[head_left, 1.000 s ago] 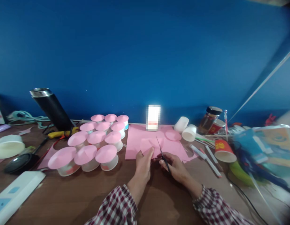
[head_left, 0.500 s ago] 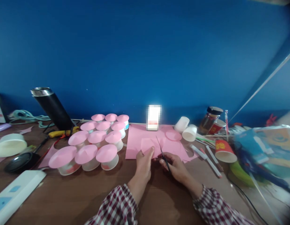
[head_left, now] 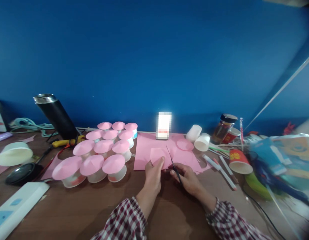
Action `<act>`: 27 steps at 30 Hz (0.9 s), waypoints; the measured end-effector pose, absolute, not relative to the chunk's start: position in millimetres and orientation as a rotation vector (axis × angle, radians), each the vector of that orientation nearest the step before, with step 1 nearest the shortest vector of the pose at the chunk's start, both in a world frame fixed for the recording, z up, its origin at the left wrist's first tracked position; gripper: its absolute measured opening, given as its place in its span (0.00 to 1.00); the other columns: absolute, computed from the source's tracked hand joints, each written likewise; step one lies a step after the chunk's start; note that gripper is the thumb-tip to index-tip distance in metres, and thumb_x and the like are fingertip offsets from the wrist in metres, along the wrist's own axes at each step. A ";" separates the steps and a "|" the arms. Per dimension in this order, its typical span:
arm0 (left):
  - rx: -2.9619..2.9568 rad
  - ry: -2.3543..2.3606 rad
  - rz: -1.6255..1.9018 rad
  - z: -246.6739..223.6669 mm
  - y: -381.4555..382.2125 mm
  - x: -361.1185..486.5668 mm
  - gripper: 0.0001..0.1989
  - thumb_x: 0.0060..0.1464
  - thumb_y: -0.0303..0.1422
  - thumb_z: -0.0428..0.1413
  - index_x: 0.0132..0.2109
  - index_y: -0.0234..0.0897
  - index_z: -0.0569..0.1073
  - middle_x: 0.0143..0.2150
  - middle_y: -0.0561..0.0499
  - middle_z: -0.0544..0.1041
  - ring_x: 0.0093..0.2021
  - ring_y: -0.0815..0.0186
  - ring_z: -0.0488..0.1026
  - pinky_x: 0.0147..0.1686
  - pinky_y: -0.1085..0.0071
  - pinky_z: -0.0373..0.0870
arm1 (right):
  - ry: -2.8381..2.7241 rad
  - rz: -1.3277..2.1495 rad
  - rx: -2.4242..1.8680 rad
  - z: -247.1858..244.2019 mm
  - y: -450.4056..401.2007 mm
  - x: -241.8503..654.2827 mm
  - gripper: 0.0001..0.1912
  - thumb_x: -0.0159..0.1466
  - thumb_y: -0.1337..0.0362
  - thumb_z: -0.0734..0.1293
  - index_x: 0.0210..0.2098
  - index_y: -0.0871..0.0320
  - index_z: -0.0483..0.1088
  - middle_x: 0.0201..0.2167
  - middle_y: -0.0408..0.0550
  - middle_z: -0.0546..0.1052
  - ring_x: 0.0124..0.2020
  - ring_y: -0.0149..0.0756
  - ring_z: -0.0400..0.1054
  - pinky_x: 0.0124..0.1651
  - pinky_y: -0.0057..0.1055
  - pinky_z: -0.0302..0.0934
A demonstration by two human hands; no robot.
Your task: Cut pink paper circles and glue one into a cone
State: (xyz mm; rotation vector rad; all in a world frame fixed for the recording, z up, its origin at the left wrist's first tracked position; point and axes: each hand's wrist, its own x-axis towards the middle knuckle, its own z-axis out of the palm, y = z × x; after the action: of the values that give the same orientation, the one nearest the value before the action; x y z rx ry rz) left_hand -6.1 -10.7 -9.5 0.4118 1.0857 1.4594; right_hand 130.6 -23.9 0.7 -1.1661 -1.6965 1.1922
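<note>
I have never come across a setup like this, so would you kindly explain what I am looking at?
Certainly. There is no machine here: a person works with two bare hands, and the view comes from a camera worn on the head, looking forward and down.

The left hand holds a piece of pink paper. The right hand holds a dark-handled cutting tool, probably scissors.

On the brown table, larger pink sheets lie beyond the hands. To the left stand twelve cups topped with pink cones; to the right lie markers. A bright item at the back is blurred out.
</note>
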 end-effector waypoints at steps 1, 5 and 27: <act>0.410 1.089 1.463 -9.3 -10.6 -6.0 0.21 0.34 0.38 0.68 0.33 0.31 0.70 0.21 0.53 0.72 0.20 0.69 0.69 0.20 0.74 0.65 | -1.701 1.186 -1.164 0.5 -23.7 130.7 0.14 0.61 0.54 0.66 0.35 0.59 0.72 0.26 0.46 0.74 0.24 0.33 0.66 0.25 0.26 0.60; 0.411 1.089 1.478 -9.2 -10.4 -5.5 0.21 0.34 0.39 0.68 0.34 0.31 0.71 0.22 0.52 0.73 0.21 0.68 0.70 0.20 0.74 0.66 | -1.712 1.176 -1.190 1.8 -24.2 130.4 0.14 0.62 0.54 0.65 0.35 0.59 0.72 0.26 0.46 0.74 0.24 0.33 0.66 0.26 0.26 0.61; 0.424 1.023 1.450 -6.3 -11.1 -7.5 0.19 0.37 0.37 0.67 0.34 0.32 0.71 0.26 0.49 0.76 0.24 0.65 0.73 0.25 0.71 0.69 | -1.514 1.161 -1.198 -10.5 -21.8 131.3 0.16 0.60 0.54 0.66 0.40 0.55 0.60 0.18 0.35 0.65 0.20 0.29 0.60 0.22 0.24 0.54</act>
State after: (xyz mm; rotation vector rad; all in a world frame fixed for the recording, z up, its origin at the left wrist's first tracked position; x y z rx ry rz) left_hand -7.5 -11.1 -6.3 0.4238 1.0233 1.4496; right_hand 131.3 -21.8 -10.5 -1.1985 -1.5135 1.1607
